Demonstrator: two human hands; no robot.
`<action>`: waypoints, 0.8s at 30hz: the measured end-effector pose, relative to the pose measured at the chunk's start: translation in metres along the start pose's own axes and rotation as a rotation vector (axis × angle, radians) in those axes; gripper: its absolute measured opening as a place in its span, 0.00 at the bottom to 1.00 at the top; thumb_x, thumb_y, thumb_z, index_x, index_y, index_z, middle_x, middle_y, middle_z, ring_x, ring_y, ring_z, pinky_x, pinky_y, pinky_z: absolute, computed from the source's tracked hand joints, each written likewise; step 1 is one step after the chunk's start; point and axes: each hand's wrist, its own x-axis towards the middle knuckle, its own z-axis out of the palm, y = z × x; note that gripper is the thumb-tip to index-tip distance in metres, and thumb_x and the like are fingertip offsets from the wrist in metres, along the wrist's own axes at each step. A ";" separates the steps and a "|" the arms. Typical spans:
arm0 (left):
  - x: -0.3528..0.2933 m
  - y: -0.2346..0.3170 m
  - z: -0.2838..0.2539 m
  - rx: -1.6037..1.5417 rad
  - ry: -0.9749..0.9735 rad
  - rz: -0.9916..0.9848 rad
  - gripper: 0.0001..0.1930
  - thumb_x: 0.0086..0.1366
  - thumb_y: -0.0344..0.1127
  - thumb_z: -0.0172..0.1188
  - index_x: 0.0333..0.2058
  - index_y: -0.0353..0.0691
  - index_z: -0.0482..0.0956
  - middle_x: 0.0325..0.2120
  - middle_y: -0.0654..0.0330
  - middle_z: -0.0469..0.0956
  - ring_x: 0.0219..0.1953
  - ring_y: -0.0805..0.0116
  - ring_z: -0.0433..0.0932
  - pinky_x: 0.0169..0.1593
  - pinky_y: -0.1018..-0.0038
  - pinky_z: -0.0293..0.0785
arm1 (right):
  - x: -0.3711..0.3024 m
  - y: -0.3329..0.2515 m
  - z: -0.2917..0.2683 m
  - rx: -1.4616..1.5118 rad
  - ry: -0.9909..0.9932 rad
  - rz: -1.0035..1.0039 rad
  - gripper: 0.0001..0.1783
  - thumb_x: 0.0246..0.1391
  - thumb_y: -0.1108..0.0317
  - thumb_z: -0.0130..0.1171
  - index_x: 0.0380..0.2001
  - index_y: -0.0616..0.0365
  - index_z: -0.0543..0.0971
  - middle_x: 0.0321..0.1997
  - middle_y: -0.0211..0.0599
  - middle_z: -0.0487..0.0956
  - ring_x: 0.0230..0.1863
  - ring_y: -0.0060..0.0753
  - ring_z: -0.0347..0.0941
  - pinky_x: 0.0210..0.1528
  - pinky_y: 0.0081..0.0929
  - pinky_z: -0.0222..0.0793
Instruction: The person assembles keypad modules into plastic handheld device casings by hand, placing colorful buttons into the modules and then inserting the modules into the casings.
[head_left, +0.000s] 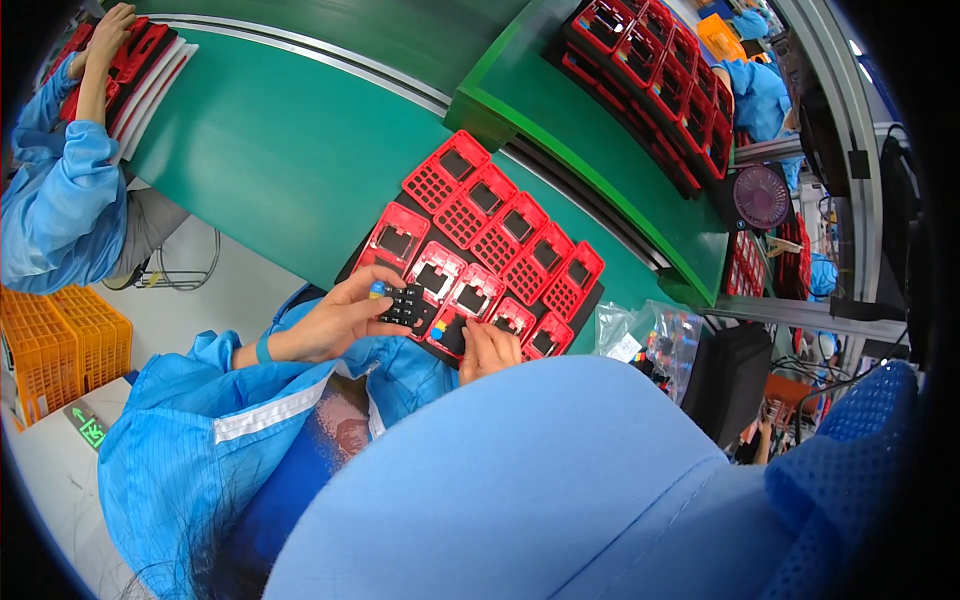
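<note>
My left hand [345, 315] pinches a black rubber keypad [403, 306] with a blue and yellow patch at its upper left, above the red phone casings [475, 292] of the near row. Fingers bent and drawn together, my right hand [488, 349] is at the right edge of a second keypad [449, 334], also black with blue and yellow keys. That one lies over a near-row casing. Whatever may be between my right fingertips is hidden. Behind are more red casings [503, 240] with grids of key holes, set in a black tray [597, 300].
A clear plastic bag [668, 340] of small coloured parts lies right of the tray. Beyond it rises a green shelf [600, 170] with trays of red casings [665, 65]. At the far left, a co-worker's hand [112, 30] touches stacked trays. Orange crates [65, 345] stand at lower left.
</note>
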 end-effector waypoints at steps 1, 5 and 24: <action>0.000 0.000 0.000 0.006 -0.001 0.004 0.13 0.75 0.26 0.48 0.56 0.39 0.69 0.55 0.58 0.65 0.58 0.67 0.73 0.58 0.64 0.82 | 0.000 0.000 0.002 0.000 0.015 -0.007 0.14 0.41 0.77 0.74 0.36 0.59 0.88 0.34 0.38 0.82 0.37 0.40 0.78 0.40 0.34 0.75; 0.000 0.001 0.002 0.007 -0.014 -0.005 0.13 0.75 0.26 0.48 0.56 0.39 0.69 0.55 0.58 0.65 0.58 0.67 0.73 0.59 0.63 0.81 | 0.001 0.002 0.008 -0.059 0.022 -0.080 0.15 0.44 0.76 0.70 0.40 0.57 0.87 0.40 0.37 0.83 0.42 0.41 0.77 0.44 0.34 0.73; 0.000 -0.004 0.001 0.008 -0.044 0.006 0.14 0.76 0.28 0.47 0.58 0.41 0.66 0.55 0.54 0.72 0.57 0.64 0.76 0.61 0.62 0.79 | -0.004 0.001 0.005 -0.074 -0.312 -0.245 0.19 0.48 0.68 0.59 0.45 0.59 0.81 0.50 0.40 0.80 0.53 0.44 0.77 0.53 0.38 0.76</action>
